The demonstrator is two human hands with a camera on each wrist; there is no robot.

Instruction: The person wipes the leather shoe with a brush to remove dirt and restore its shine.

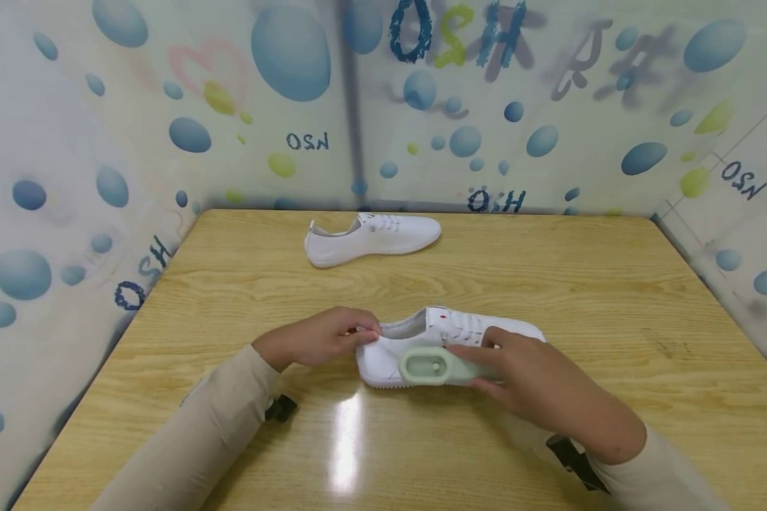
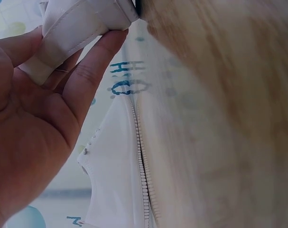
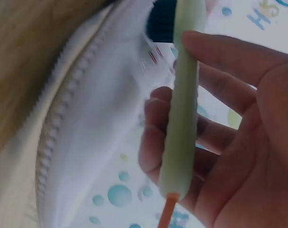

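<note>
A white lace-up shoe (image 1: 383, 358) stands on the wooden table in front of me, its toe to the right. My left hand (image 1: 322, 336) pinches its heel collar between thumb and fingers; the left wrist view shows the heel (image 2: 70, 33) in that grip. My right hand (image 1: 537, 376) grips a pale green brush (image 1: 425, 365) by the handle, its head against the side of the shoe near the heel. Dark blue bristles (image 3: 162, 21) face the shoe in the right wrist view. An orange loop (image 3: 168, 211) hangs from the handle's end.
A second white shoe (image 1: 373, 240) stands near the table's back edge, toe to the right. The wooden table (image 1: 581, 270) meets a patterned wall covering (image 1: 371, 128) behind and at both sides. Dark straps (image 1: 575, 461) show at my wrists.
</note>
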